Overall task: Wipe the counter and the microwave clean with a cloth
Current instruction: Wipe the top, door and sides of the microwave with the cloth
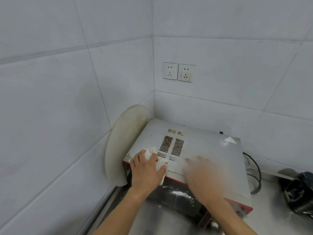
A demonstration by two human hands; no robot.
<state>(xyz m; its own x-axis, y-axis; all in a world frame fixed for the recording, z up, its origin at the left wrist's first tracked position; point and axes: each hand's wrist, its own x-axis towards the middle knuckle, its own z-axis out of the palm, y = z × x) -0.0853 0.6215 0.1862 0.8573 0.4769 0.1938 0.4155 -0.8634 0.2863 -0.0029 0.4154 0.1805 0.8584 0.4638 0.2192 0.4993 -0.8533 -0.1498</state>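
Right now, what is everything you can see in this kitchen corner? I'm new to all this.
microwave: one, grey top with red front trim, in the tiled corner
cloth: one, white, on the microwave's front left corner
round disc: one, cream, on edge between the microwave and the left wall
wall sockets: two, white, side by side on the back wall
cable: one, black, looping right of the microwave
appliance: one, black, far right on the counter, kind unclear
white smear: one patch, on the microwave's dark front
counter: one, steel grey
left hand: one, grips the cloth
right hand: one, blurred, fingers spread over the microwave top
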